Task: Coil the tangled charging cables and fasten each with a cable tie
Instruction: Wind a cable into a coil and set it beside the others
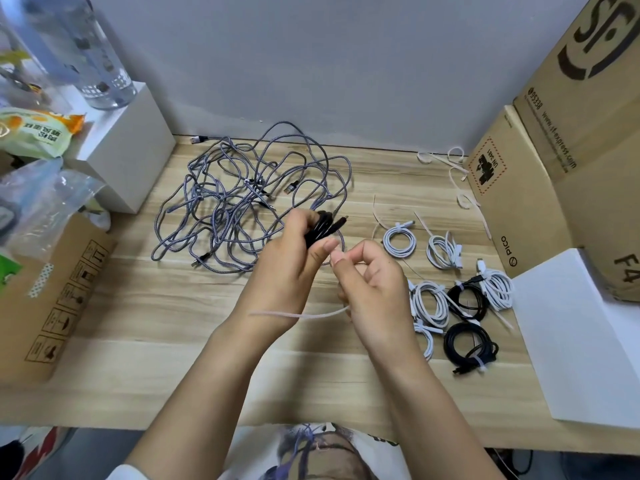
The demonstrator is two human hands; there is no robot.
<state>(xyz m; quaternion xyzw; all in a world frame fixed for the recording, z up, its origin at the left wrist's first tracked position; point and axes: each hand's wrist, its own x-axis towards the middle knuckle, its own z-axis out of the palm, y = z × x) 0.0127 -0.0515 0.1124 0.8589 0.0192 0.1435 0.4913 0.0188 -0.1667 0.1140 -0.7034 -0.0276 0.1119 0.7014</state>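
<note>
My left hand (292,258) grips a coiled black cable (323,227) above the wooden table (138,323). My right hand (372,282) pinches a thin white cable tie (301,315), whose free end trails left under my left wrist. Behind my hands lies a big tangle of grey braided cables (242,199). To the right sit several coiled and tied cables: white ones (400,240) and black ones (467,344). Loose cable ties (457,174) lie at the back right.
Cardboard boxes (554,150) stand on the right, with a white box (581,341) in front of them. On the left are a cardboard box (52,296), plastic bags (41,195), a white box (128,150) and a clear bottle (93,53).
</note>
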